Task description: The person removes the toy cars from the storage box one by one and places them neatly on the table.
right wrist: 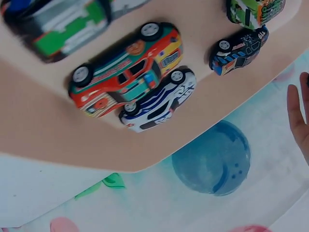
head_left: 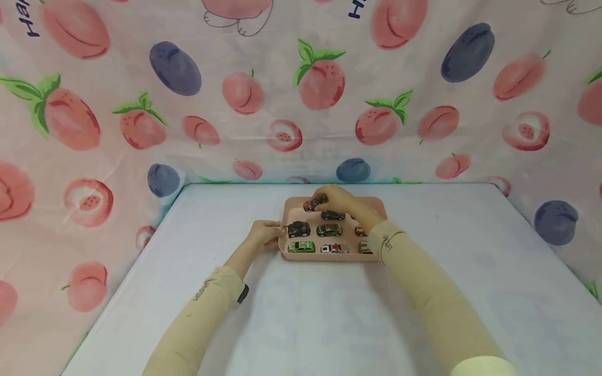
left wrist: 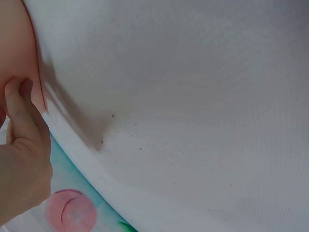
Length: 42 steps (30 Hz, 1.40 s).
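Note:
A pink tray (head_left: 305, 257) holds several toy cars in rows. My left hand (head_left: 264, 233) grips the tray's left wall, its bent fingers (left wrist: 21, 116) against the rim in the left wrist view. Over the far left of the tray, my right hand (head_left: 337, 198) pinches a small dark toy (head_left: 322, 198), mostly covered by the fingers. Just beside it is a red-and-blue toy car (head_left: 309, 206). Nearer me lie a dark blue car (head_left: 333, 215), a black toy tank (head_left: 298, 229), a camouflage car (head_left: 329, 230) and a green car (head_left: 301, 247). My right forearm hides part of the right side.
In the right wrist view, a red-green-yellow car (right wrist: 128, 72) and a white-and-blue car (right wrist: 159, 106) lie close together in a tray corner. The white table (head_left: 291, 313) ends at a fruit-patterned cloth (head_left: 291, 104) behind and at the sides.

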Tool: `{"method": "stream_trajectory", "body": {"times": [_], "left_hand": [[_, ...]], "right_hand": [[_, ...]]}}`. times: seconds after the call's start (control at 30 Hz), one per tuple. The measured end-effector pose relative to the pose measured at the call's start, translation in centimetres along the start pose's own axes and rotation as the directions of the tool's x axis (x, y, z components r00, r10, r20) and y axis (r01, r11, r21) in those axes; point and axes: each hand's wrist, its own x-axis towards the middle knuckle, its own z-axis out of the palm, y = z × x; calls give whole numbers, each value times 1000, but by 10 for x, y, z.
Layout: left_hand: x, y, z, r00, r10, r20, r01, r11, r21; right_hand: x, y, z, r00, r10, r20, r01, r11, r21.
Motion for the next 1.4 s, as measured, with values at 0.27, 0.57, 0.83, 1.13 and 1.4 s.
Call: {"method": "stream_trajectory", "body": {"times": [0.27, 0.57, 0.83, 1.13, 1.4], "left_hand": [[2, 0, -1, 1000, 4, 5, -4, 1000, 4], [7, -2, 2, 1000, -9, 23, 9, 1000, -10], [6, -2, 0, 999, -22, 39, 22, 1000, 6], [4, 0, -2, 999, -15, 46, 15, 1000, 17], [2, 1, 0, 999, 16, 31, -17, 1000, 22]], "right_hand": [[-16, -2, -4, 999, -39, -24, 41, 990, 133], [-36, 1, 0, 998, 9, -57, 4, 973, 229], [-53, 5, -1, 993, 21, -115, 11, 964, 266], [-73, 22, -6, 984, 19, -176, 16, 981, 192], [-94, 35, -16, 976, 105, -189, -72, 982, 174]]}}
